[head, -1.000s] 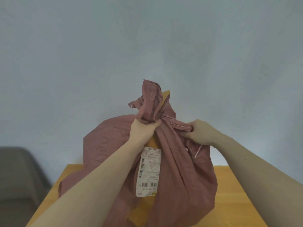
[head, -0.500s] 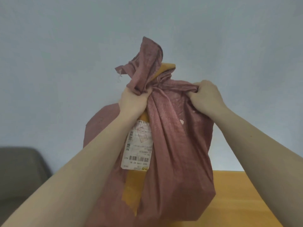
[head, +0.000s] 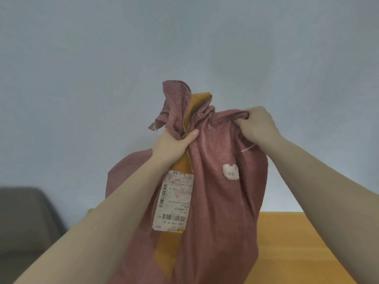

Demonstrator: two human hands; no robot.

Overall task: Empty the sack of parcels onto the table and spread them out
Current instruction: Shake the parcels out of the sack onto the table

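The sack (head: 221,197) is a dusty red woven bag, held upright above the near part of the wooden table (head: 307,242); its bottom goes below the lower edge of the view, so it is not possible to tell if it touches the table. Half a second ago the top of the sack stood higher in the view and the hands were higher too; now the gathered top and both hands are lower, while one second ago the sack was resting wide and slumped on the table. So the sack was lifted and is now hanging long and narrow, with the weight pulled down inside. A yellow parcel (head: 178,238) shows through the open front of the cloth, with a white shipping label (head: 174,201) on it, and its upper corner comes out at the top beside the bunched cloth. The left hand (head: 174,144) grips the twisted neck of the sack, fingers curled round the cloth and against the yellow parcel. The right hand (head: 256,128) holds a fold of the upper edge, fingers closed tightly on it. A small pale patch (head: 231,171) sits on the right side of the sack. Probably the emptying has not begun: no parcel lies on the visible part of the table, and the sack still needs turning over. Behind is a plain pale wall (head: 184,48), and a grey chair (head: 26,218) stands at the left
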